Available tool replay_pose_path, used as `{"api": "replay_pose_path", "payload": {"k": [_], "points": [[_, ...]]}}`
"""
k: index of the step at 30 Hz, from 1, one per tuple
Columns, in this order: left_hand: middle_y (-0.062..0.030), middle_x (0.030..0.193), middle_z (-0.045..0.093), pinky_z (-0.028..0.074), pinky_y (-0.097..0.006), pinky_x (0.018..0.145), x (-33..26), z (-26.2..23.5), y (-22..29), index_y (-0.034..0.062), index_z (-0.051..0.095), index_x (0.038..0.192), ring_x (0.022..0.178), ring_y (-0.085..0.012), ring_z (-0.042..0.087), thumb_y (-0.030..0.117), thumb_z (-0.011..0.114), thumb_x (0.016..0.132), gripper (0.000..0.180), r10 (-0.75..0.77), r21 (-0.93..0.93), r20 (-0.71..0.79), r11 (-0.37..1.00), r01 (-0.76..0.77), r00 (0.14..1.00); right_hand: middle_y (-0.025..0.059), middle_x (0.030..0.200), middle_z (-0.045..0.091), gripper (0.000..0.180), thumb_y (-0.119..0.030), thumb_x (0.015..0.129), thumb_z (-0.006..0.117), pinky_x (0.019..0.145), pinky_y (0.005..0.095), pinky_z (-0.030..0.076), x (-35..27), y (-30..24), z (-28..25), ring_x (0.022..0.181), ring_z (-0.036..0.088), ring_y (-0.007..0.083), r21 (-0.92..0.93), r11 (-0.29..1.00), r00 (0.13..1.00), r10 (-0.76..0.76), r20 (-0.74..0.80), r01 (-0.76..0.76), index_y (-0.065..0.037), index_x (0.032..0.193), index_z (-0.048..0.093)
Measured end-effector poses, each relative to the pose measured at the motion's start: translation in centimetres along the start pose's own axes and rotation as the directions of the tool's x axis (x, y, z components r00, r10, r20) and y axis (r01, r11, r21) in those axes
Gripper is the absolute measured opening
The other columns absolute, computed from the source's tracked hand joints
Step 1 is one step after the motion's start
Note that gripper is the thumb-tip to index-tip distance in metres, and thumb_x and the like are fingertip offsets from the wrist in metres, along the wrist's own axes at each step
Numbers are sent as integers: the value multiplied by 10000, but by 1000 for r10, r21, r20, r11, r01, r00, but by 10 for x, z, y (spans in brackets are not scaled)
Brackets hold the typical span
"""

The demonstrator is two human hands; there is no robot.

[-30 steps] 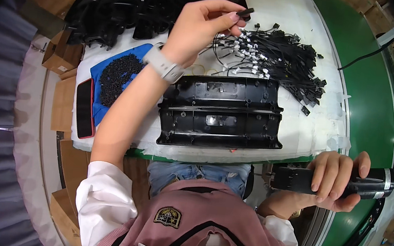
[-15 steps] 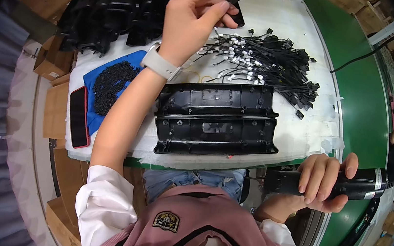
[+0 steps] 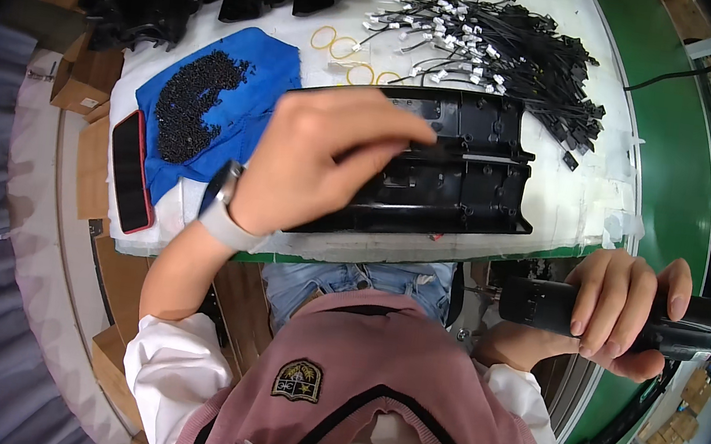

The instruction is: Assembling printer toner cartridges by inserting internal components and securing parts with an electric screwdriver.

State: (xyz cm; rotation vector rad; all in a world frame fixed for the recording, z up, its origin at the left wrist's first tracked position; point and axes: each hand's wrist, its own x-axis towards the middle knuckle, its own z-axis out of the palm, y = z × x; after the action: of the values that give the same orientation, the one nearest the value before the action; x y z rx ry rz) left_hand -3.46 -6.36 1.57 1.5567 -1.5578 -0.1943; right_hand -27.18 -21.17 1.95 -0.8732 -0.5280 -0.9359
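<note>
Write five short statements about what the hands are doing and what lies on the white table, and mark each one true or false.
1. The left hand is over the black plastic panel, fingertips at its surface. True.
2. The right hand is empty. False: it grips a black cylindrical power tool, held off the table's near edge.
3. A heap of small black parts lies on a blue cloth. True.
4. The phone with a red edge lies on top of the panel. False: it lies at the table's left end, beside the blue cloth.
5. A bundle of black cables with white connectors lies beyond the panel. True.
</note>
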Motion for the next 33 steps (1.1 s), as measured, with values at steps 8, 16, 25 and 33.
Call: {"api": "replay_pose_path", "payload": {"k": [8, 16, 25, 33], "points": [[-96, 820, 622, 492, -326, 573, -24, 17, -10, 43, 676, 940, 667, -262, 617, -29, 656, 778, 178, -50, 27, 64, 998, 48, 997, 45, 664, 623, 477, -221, 833, 746, 449, 289, 515, 2, 9, 3, 452, 596, 154, -23, 996, 995, 83, 61, -82, -102, 1133, 395], [-72, 764, 574, 475, -369, 569, -19, 12, -13, 61, 611, 825, 681, -285, 601, 125, 708, 757, 135, -86, 108, 137, 992, 72, 987, 47, 673, 624, 483, -235, 838, 743, 455, 294, 507, 6, 18, 1, 456, 593, 154, -2, 994, 993, 112, 49, -112, -104, 1146, 394], [-106, 774, 543, 452, -371, 586, 4, 13, -13, 47, 603, 924, 670, -310, 561, -3, 621, 767, 166, -103, 177, 257, 983, 58, 961, 52, 689, 627, 456, -242, 860, 718, 474, 305, 504, 5, 8, -1, 476, 600, 166, 3, 993, 989, 116, 94, -117, -108, 1139, 383], [-138, 681, 594, 468, -334, 589, 24, 9, -32, 12, 689, 866, 600, -252, 577, -11, 578, 725, 181, -285, -64, 438, 936, 346, 853, 10, 647, 601, 437, -244, 867, 706, 458, 286, 493, -1, -3, 1, 452, 589, 146, -43, 996, 997, 74, 16, -73, -108, 1114, 372]]}}
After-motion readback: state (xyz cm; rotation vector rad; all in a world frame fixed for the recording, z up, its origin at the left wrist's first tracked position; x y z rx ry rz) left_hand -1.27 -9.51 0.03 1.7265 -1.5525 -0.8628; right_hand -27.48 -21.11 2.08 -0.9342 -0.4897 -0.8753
